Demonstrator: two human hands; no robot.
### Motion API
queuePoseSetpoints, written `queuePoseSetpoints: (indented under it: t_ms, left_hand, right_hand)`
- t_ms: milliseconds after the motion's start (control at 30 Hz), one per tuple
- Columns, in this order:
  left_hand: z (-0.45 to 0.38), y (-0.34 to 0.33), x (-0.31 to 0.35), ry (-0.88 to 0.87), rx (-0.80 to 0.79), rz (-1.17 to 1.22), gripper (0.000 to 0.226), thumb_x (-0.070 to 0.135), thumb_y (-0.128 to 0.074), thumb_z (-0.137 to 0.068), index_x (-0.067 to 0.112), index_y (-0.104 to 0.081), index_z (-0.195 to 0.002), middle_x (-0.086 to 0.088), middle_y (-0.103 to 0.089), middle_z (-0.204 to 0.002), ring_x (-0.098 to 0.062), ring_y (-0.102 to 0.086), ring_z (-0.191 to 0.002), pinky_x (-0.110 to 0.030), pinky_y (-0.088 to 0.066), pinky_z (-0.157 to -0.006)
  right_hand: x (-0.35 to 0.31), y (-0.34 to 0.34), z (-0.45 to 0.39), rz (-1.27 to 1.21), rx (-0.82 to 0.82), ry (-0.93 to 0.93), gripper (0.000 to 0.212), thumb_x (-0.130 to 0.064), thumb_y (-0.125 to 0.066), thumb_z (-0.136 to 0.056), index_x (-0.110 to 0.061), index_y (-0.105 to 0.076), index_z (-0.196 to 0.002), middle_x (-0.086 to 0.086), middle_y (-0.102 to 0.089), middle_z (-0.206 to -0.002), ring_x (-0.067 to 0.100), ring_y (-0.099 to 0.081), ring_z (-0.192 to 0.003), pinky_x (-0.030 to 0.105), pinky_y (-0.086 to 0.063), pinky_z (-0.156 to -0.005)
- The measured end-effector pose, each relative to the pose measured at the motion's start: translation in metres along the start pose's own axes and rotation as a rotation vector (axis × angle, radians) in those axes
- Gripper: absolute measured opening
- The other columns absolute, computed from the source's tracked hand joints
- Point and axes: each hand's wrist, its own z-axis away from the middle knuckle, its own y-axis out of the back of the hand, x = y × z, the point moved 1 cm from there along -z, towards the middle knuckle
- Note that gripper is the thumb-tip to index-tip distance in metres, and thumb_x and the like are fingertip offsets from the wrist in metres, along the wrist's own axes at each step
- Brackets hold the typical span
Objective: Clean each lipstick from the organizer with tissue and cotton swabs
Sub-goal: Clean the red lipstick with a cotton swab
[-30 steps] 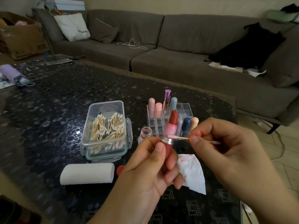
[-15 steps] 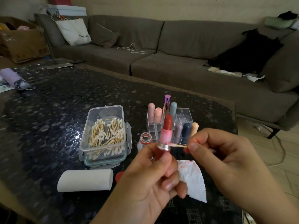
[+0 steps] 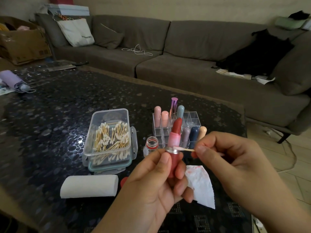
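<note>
Left hand (image 3: 156, 179) grip around upright lipstick (image 3: 175, 145), right hand (image 3: 223, 157) pinching cotton swab (image 3: 183, 149) against its collar

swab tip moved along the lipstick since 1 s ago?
Yes. Against the silver collar of the lipstick, the cotton swab tip sat just off its right side earlier; now it lies across the collar's top, further left.

Glossy pebble-patterned dark surface (image 3: 50, 125); clear plastic organizer (image 3: 193, 117) at 12 o'clock of the lipstick (image 3: 175, 135), whose collar is shiny metal; wooden-stemmed cotton swab (image 3: 184, 149); soft white paper tissue (image 3: 202, 187); matt cloth sofa (image 3: 185, 68).
</note>
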Motion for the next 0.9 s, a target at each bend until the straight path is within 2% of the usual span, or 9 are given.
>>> queuePoseSetpoints:
  t_ms: [100, 233, 300, 400, 567, 633, 700, 767, 900]
  left_hand:
    - [0.0002, -0.0002, -0.003, -0.012, 0.008, -0.064, 0.048, 0.033, -0.09, -0.054, 0.002, -0.07, -0.086, -0.008, -0.053, -0.061, -0.016, -0.049, -0.047, -0.031, -0.048, -0.049]
    - [0.0005, 0.0012, -0.0023, 0.003, 0.001, -0.01, 0.047, 0.031, -0.091, -0.052, 0.002, -0.071, -0.083, -0.007, -0.051, -0.058, -0.015, -0.046, -0.045, -0.032, -0.048, -0.049]
    - [0.0009, -0.0004, -0.0014, 0.022, -0.043, 0.014, 0.044, 0.029, -0.09, -0.055, 0.003, -0.071, -0.085, -0.007, -0.051, -0.059, -0.015, -0.047, -0.046, -0.033, -0.049, -0.05]
    - [0.0006, -0.0028, -0.0014, 0.035, -0.051, 0.01, 0.037, 0.023, -0.092, -0.053, 0.009, -0.07, -0.079, -0.005, -0.047, -0.058, -0.013, -0.045, -0.045, -0.032, -0.049, -0.049]
    - [-0.0003, -0.002, -0.0018, 0.035, 0.0, 0.025, 0.053, 0.014, -0.092, -0.05, 0.008, -0.058, -0.091, -0.006, -0.046, -0.057, -0.014, -0.044, -0.044, -0.032, -0.048, -0.048]
    - [0.0001, -0.0011, -0.0016, 0.026, -0.02, 0.021, 0.049, 0.016, -0.091, -0.053, 0.007, -0.058, -0.087, -0.007, -0.048, -0.058, -0.016, -0.046, -0.045, -0.033, -0.048, -0.049]
    - [0.0, -0.0005, -0.0021, 0.017, -0.038, 0.003, 0.039, 0.02, -0.09, -0.055, 0.007, -0.063, -0.08, -0.009, -0.051, -0.061, -0.017, -0.049, -0.047, -0.033, -0.049, -0.05]
    - [-0.0001, 0.0004, -0.0027, 0.011, -0.033, -0.015, 0.038, 0.023, -0.09, -0.055, 0.005, -0.068, -0.08, -0.011, -0.054, -0.063, -0.019, -0.052, -0.049, -0.033, -0.049, -0.051]
    - [-0.0006, 0.0023, -0.0028, 0.019, -0.039, -0.016, 0.044, 0.028, -0.089, -0.057, 0.001, -0.071, -0.087, -0.01, -0.056, -0.063, -0.017, -0.053, -0.049, -0.032, -0.05, -0.051]
  right_hand:
    - [-0.0013, -0.0037, 0.0007, 0.006, -0.014, 0.005, 0.025, -0.047, -0.056, -0.075, -0.025, -0.068, -0.075, 0.005, -0.059, -0.058, 0.026, -0.052, -0.054, 0.025, -0.044, -0.051]
    - [-0.0014, 0.001, 0.0001, 0.012, 0.029, 0.003, 0.02, -0.043, -0.061, -0.074, -0.025, -0.067, -0.072, -0.001, -0.051, -0.05, 0.006, -0.042, -0.047, 0.012, -0.036, -0.047]
    - [-0.0019, 0.0013, 0.0002, -0.001, 0.029, -0.012, 0.017, -0.04, -0.063, -0.075, -0.025, -0.067, -0.071, 0.001, -0.051, -0.05, 0.009, -0.042, -0.047, 0.014, -0.036, -0.047]
    - [-0.002, -0.0023, 0.0019, 0.009, -0.008, 0.004, 0.025, -0.048, -0.058, -0.073, -0.025, -0.067, -0.073, 0.006, -0.056, -0.056, 0.018, -0.045, -0.05, 0.019, -0.038, -0.048]
    - [-0.0014, 0.0027, 0.0007, 0.013, 0.028, -0.014, 0.011, -0.03, -0.061, -0.076, -0.024, -0.067, -0.068, -0.005, -0.049, -0.048, 0.004, -0.039, -0.046, 0.009, -0.033, -0.046]
    - [-0.0019, 0.0021, 0.0007, 0.005, 0.028, -0.005, 0.013, -0.035, -0.062, -0.076, -0.025, -0.067, -0.07, -0.005, -0.049, -0.049, 0.004, -0.039, -0.047, 0.01, -0.033, -0.046]
    - [-0.002, -0.0002, 0.001, -0.005, 0.009, 0.012, 0.022, -0.045, -0.059, -0.074, -0.025, -0.068, -0.072, 0.001, -0.053, -0.053, 0.015, -0.043, -0.049, 0.015, -0.036, -0.048]
    - [-0.0018, -0.0008, 0.001, -0.002, 0.01, 0.01, 0.022, -0.045, -0.06, -0.074, -0.025, -0.068, -0.074, 0.006, -0.056, -0.056, 0.022, -0.047, -0.052, 0.017, -0.039, -0.049]
    - [0.0011, 0.0034, 0.0001, 0.016, 0.053, 0.014, 0.026, -0.048, -0.056, -0.07, -0.026, -0.068, -0.073, 0.004, -0.054, -0.054, 0.014, -0.042, -0.049, 0.013, -0.036, -0.049]
